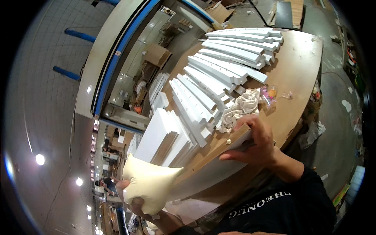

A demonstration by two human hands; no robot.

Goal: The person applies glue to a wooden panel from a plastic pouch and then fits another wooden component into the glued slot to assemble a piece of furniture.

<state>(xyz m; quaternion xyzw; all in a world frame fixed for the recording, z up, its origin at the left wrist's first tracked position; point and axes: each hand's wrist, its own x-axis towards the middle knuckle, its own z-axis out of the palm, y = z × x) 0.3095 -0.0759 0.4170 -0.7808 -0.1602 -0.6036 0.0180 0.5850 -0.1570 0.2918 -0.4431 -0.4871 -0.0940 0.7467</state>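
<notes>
The person wears a black top (282,213), its cloth dark and matte, with one line of bold white capital lettering (260,203) printed across it — the letters stand upside down in this view and follow a slight curve. To the right of the lettering and above it, the loose black right sleeve (309,190) ends partway along the forearm, leaving the wrist and right hand (258,143) bare; left of the lettering, only a dark edge of the left sleeve (188,230) shows — the left hand (137,204) is bare too.
</notes>
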